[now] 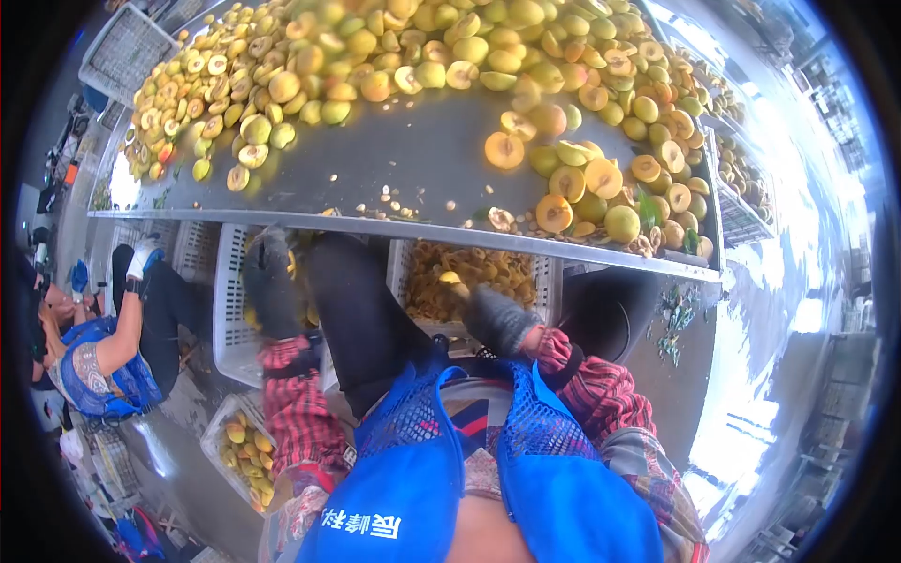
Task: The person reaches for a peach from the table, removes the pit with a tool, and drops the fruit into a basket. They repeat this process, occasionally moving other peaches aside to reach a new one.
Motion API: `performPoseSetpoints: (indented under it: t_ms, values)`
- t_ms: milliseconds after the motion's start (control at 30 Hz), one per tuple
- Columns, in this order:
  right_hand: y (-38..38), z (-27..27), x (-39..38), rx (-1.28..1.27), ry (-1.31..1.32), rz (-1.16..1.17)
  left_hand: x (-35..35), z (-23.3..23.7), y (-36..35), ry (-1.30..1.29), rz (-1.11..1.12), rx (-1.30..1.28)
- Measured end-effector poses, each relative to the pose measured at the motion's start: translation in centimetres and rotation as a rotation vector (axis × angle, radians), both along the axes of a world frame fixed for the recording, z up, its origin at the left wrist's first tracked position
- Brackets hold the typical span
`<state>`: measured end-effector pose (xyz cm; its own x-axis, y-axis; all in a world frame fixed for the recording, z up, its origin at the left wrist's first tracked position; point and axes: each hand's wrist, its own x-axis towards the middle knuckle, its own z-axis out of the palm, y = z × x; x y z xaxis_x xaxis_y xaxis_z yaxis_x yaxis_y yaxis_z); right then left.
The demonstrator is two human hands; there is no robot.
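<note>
My right hand (502, 319), in a grey glove, is held over a white crate (398, 272) under the table's front edge. A small yellow piece of apricot (451, 279) shows at its closed fingertips. To the left, my left hand (271, 286), in a dark glove, is over another white crate (230, 300) that holds some yellow fruit. Motion smears its fingers, and whatever they hold cannot be made out. The crate beneath my right hand contains many brownish-yellow fruit pieces (497, 267).
Whole and halved apricots (563, 188) are heaped on the metal table (375, 159), with loose stones near its raised front edge. A crate of fruit (246, 446) stands on the floor at left. A co-worker in a blue vest (113, 366) sits farther left. Leaves (671, 324) litter the right floor.
</note>
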<state>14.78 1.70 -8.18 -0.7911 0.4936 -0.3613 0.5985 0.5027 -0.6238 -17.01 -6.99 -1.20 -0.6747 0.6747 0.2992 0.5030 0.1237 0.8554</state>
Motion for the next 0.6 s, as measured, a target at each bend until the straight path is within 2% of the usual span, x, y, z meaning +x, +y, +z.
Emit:
performPoseSetpoints:
  t_ms: [33, 67, 100, 133, 200, 233, 267, 300, 333, 367, 433, 467, 533, 600]
  values:
    - [-0.3, -0.2, 0.5, -0.025, 0.086, -0.16, -0.8, 0.5, -0.1, 0.007, -0.01, 0.003]
    - [-0.4, -0.3, 0.9, -0.054, 0.17, -0.315, -1.1, 1.5, -0.3, 0.247, 0.096, -0.253]
    - [0.1, -0.5, 0.7, 0.005, 0.081, -0.156, -1.1, 2.6, -0.3, 0.489, 0.203, -0.507]
    - [0.1, -0.4, 1.0, 0.007, 0.09, -0.166, -0.3, 4.1, 0.7, 0.5, 0.197, -0.502]
    - [-0.3, 0.6, 1.7, -0.122, 0.106, -0.007, 1.8, 6.5, 3.8, 0.003, -0.177, -0.334]
    - [0.3, 1.6, 1.4, -0.282, -0.015, -0.064, 1.4, 6.3, 5.5, 0.788, -0.465, -0.237]
    - [0.2, 1.2, 1.8, -0.283, -0.014, -0.069, 2.1, 5.8, 7.5, 0.437, -0.576, -0.191]
    - [0.1, 0.3, 2.2, -0.233, 0.124, -0.157, 3.9, 6.0, 10.1, 0.086, -0.672, -0.142]
    - [0.2, -0.2, 2.4, -0.183, 0.264, -0.245, 4.5, 5.5, 13.3, 0.437, -0.777, -0.148]
    - [0.4, 0.1, 2.6, -0.18, 0.27, -0.253, 5.4, 5.0, 16.4, 0.794, -0.87, -0.149]
    - [0.7, 1.4, 3.3, -0.239, 0.228, -0.367, 11.5, 7.7, 20.2, -0.023, -0.681, -0.591]
    - [0.8, 1.7, 3.6, -0.243, 0.229, -0.382, 12.6, 6.4, 22.5, 0.075, -0.71, -0.608]
    - [1.0, 2.4, 4.3, -0.5, 0.307, -0.543, 15.0, 3.7, 25.4, 0.17, -0.756, -0.63]
    - [2.4, 3.4, 4.7, -0.536, 0.233, -0.53, 17.3, 1.8, 26.8, 0.32, -0.766, -0.606]
